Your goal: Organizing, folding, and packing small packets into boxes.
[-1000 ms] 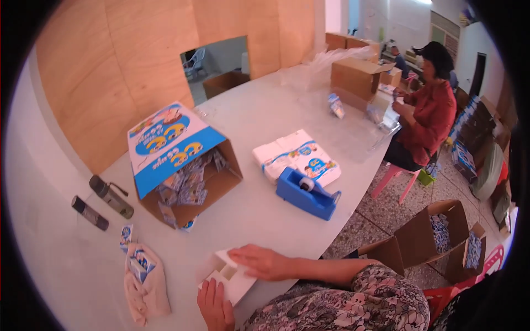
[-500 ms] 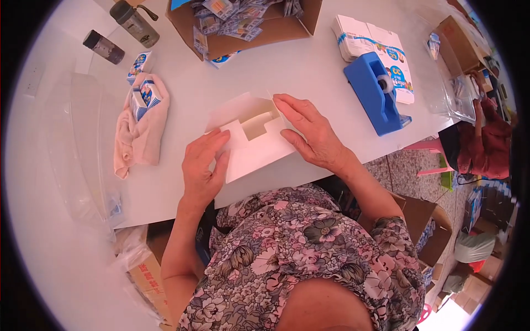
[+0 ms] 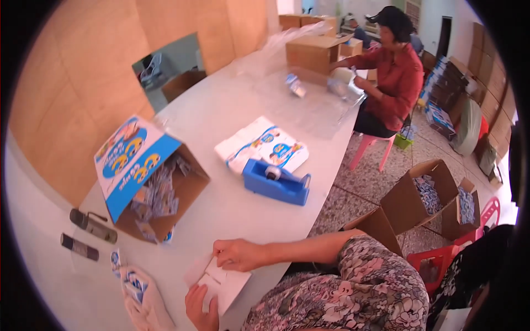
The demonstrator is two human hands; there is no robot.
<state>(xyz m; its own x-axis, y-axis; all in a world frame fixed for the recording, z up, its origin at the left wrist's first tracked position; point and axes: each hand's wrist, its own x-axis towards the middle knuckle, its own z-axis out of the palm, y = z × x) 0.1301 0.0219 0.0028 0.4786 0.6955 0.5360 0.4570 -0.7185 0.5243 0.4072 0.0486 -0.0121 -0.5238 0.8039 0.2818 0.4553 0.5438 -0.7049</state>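
Observation:
A small white cardboard box (image 3: 234,283) lies at the near edge of the table, with slits and folded flaps along its top. My left hand (image 3: 200,307) rests on its near left side, fingers and thumb pressed around the edge. At the far edge, my right hand (image 3: 238,255) pinches a flap with its fingers bent. To the left is a pink cloth (image 3: 152,303) with small blue-and-white packets (image 3: 135,286) on it. Beyond my hands, an open printed carton (image 3: 146,160) lies tipped, holding many small sachets (image 3: 159,194).
A blue tape dispenser (image 3: 276,182) stands beside a stack of flat white printed boxes (image 3: 262,146). Two dark bottles (image 3: 94,226) sit on the left. Across the table, a person in red (image 3: 392,83) works by a brown carton (image 3: 312,58). Open cartons (image 3: 420,193) of packets stand on the floor.
The view has swung up and rightward, bringing the room and the other person into sight. My hands stay on the white box; its top opening looks narrower, and my right fingers are more bent.

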